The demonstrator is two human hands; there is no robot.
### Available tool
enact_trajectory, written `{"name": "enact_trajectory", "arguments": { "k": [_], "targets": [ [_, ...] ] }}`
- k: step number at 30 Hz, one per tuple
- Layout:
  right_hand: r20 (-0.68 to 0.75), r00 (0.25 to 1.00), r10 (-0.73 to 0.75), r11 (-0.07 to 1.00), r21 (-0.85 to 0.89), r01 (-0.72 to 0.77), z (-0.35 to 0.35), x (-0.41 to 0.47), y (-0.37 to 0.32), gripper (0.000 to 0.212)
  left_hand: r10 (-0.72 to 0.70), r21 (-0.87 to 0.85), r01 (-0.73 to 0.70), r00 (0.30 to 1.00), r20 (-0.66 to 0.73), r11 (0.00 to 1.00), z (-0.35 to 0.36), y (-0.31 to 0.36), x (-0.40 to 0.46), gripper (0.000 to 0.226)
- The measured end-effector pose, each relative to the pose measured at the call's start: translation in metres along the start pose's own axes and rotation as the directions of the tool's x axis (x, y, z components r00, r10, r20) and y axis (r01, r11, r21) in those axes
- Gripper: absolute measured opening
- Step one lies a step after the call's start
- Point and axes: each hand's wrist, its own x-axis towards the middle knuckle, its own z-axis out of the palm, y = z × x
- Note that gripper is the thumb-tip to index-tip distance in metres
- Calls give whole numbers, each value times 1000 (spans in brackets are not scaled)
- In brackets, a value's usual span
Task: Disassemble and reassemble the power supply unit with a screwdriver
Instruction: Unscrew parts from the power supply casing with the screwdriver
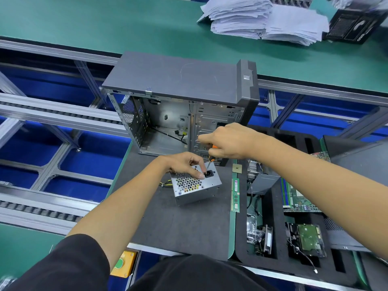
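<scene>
Grey perforated metal power supply unit (196, 185) sits mid-worktop on the dark mat (180, 225), before the open case (180, 101). My left hand (184, 163) curls over its top, steadying it; my right hand (228, 141) grips the orange-handled screwdriver (211, 157), tip down beside the socket, presumably at a screw.

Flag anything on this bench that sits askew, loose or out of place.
The power supply unit sits skewed on the grey mat, held by the left hand. A bare processor chip lies loose at the mat's edge, outside the foam tray. The paper stacks are ragged.
</scene>
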Motion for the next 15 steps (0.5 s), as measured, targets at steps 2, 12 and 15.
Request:
{"name": "enact_trajectory", "arguments": {
  "k": [2, 12, 15],
  "targets": [
    [6, 1000, 12, 1000, 7, -12, 0, -3, 0, 12, -1, -7, 1, 1000, -4, 1000, 1, 1, 0, 16],
    [-58, 984, 166, 982, 102, -159, -1, -38, 5, 9, 122, 262, -65, 971, -207, 963, 7, 17, -4, 18],
    [-89, 969, 230, 970, 104, -220, 4, -68, 15, 10, 195, 510, 19, 911, -362, 860, 26, 34, 3, 20]
  ]
}}
